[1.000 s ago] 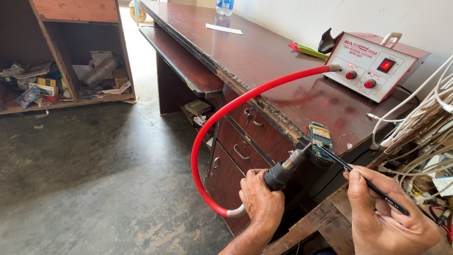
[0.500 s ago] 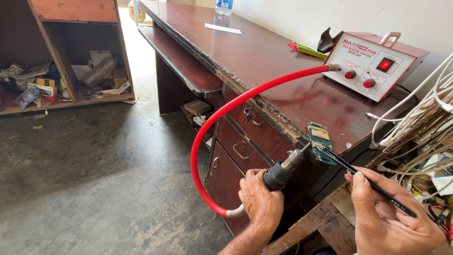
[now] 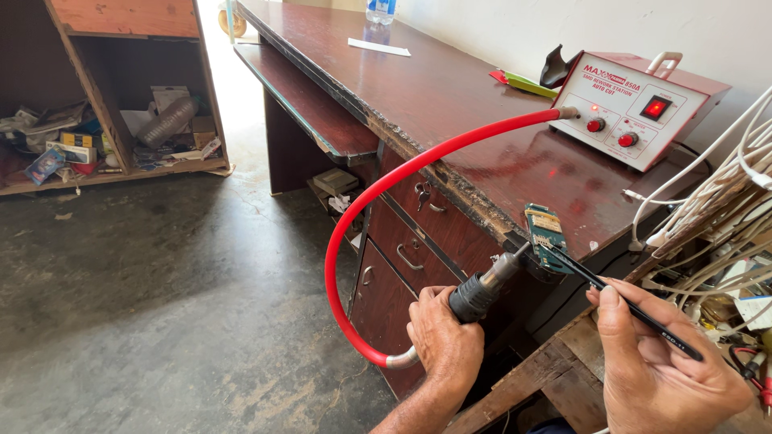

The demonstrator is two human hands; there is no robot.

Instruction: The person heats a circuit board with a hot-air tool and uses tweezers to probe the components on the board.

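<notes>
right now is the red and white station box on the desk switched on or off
On: the station box shows a glowing red switch and a small lit red lamp by its knobs, with a red glow reflected on the desk.

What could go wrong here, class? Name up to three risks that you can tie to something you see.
1. The small circuit board sits right at the desk edge, steadied only by the thin black tool in the right hand; it could slip off.
2. The hot-air nozzle in the left hand points close to the right hand's fingers; a burn seems possible.
3. The red hose loops out beyond the desk and might snag.
</notes>
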